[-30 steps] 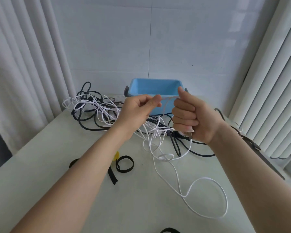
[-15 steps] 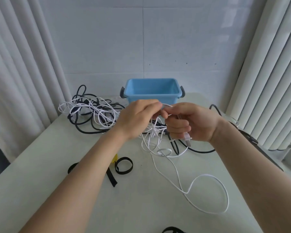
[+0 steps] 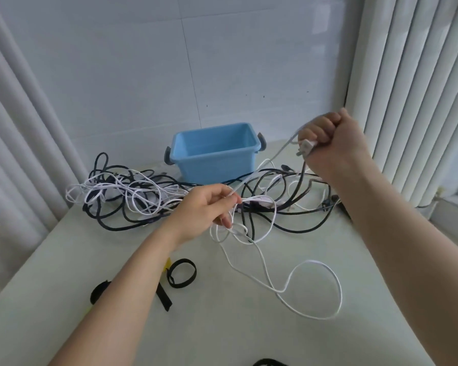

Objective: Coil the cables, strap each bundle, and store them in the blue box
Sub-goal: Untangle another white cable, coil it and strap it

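Pleated white curtains (image 3: 16, 154) hang at the left. Beside them, thin white and thicker black cables (image 3: 132, 199) sprawl in a loose tangle across the far side of the table. Nearer, flat black straps (image 3: 182, 273), one curled into a ring, lie partly under the left forearm. The left hand (image 3: 204, 210) pinches a white cable (image 3: 313, 261) at its fingertips, low over the tangle. Behind stands the glossy rectangular blue box (image 3: 217, 165), open-topped with dark handles. The raised right hand (image 3: 333, 143) is fisted round that cable beside its plug (image 3: 306, 149). The cord's slack loops on the matte pale table (image 3: 249, 334). A tiled wall (image 3: 169, 75) stands behind, with ribbed curtains (image 3: 407, 88) on the right.
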The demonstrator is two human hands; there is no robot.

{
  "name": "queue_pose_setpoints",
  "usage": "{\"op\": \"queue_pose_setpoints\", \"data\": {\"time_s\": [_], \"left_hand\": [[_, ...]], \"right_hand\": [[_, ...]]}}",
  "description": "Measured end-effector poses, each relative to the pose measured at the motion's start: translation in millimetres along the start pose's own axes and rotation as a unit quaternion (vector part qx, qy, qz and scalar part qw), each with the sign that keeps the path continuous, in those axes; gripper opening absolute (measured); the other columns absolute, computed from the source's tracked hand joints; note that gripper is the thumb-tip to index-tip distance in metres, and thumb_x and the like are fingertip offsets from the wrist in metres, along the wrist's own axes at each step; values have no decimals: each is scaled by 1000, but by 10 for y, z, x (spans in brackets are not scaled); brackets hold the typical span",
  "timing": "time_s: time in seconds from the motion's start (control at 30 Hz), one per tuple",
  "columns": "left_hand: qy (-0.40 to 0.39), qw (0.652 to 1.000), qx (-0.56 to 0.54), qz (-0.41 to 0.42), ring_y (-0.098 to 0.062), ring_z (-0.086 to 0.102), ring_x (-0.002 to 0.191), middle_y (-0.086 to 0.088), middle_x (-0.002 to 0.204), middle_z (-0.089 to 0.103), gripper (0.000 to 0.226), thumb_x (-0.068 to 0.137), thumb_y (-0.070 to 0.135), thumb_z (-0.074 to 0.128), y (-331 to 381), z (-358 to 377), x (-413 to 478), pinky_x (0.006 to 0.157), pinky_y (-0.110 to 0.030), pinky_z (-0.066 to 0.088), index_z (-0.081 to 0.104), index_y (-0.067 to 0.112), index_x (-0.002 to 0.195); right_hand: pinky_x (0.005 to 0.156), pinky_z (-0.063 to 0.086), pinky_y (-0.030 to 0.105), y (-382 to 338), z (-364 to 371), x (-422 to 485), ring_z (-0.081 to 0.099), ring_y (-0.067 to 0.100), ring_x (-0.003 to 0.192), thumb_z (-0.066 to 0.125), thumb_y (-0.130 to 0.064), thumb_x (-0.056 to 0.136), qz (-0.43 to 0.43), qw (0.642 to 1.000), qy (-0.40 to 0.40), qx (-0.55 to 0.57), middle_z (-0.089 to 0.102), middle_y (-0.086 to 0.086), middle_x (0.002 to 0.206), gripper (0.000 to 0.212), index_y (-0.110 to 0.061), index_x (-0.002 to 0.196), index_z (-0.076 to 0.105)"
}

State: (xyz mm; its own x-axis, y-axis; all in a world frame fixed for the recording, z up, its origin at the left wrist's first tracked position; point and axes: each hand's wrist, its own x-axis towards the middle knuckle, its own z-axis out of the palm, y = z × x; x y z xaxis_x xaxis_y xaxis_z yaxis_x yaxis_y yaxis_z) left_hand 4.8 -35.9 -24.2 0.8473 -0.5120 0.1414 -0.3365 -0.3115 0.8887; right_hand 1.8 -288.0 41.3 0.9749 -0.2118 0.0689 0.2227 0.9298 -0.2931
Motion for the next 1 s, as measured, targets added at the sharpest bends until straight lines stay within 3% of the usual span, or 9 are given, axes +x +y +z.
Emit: {"op": "queue_pose_setpoints", "data": {"time_s": [0.13,0.23,0.33,0.4,0.5,0.7,0.8,0.87,1.0], "left_hand": [[25,1000,-2,-10,-15,64,63,2,62,63,13,99,22,60,-7,-15,28,71,-31,59,68,12,104],[70,997,23,-13,-7,53,52,7,56,57,10,98,21,63,-43,-46,41,57,-27,50,66,11,96],[95,993,63,8,-4,49,50,4,60,60,11,95,21,67,-7,-87,30,52,-18,43,68,12,89],[92,992,78,30,-4,49,49,-3,66,65,10,93,20,70,45,-113,10,53,-14,42,71,13,88],[75,990,106,59,-7,58,64,-8,78,72,6,91,23,73,109,-158,-9,61,-14,46,75,19,88],[80,987,50,127,1,55,58,8,68,67,6,93,14,69,268,-123,-58,58,-11,44,72,16,88],[105,985,-6,140,2,50,47,17,55,59,7,95,8,65,319,-130,-70,51,-7,37,70,7,91],[126,981,-36,140,1,48,42,16,51,58,6,94,7,66,349,-132,-88,49,-9,37,70,2,92],[130,981,-72,124,-17,43,46,0,53,54,25,83,29,77,327,-180,-95,48,-26,42,70,10,97]], "right_hand": [[45,21,20,-20,-126,109,20,11,39,31,-23,104,-55,993,73,-67,26,-7,47,41,-21,63,38],[46,31,19,43,-178,120,41,11,42,30,-27,106,-56,988,65,-126,50,-3,53,40,-21,69,41],[66,51,27,145,-170,43,70,18,73,30,-32,108,-47,959,9,-281,75,5,90,40,-19,74,46],[87,57,39,226,-138,-24,72,29,98,29,-31,109,-28,933,-49,-354,73,13,113,41,-16,77,48],[98,51,51,351,-90,-108,69,38,107,32,-27,109,2,890,-109,-443,70,16,120,37,-11,84,54],[91,55,45,570,-16,-315,72,38,94,35,-25,108,61,740,-227,-630,73,20,105,35,-2,97,59],[62,54,28,643,33,-431,66,26,60,33,-24,109,70,698,-254,-666,69,17,73,37,2,98,58],[47,38,23,668,26,-444,42,17,46,34,-29,109,88,687,-261,-673,49,7,56,42,-7,84,59],[47,14,28,664,-10,-410,13,17,53,49,-47,97,143,699,-301,-633,18,0,59,47,-16,64,38]]}}
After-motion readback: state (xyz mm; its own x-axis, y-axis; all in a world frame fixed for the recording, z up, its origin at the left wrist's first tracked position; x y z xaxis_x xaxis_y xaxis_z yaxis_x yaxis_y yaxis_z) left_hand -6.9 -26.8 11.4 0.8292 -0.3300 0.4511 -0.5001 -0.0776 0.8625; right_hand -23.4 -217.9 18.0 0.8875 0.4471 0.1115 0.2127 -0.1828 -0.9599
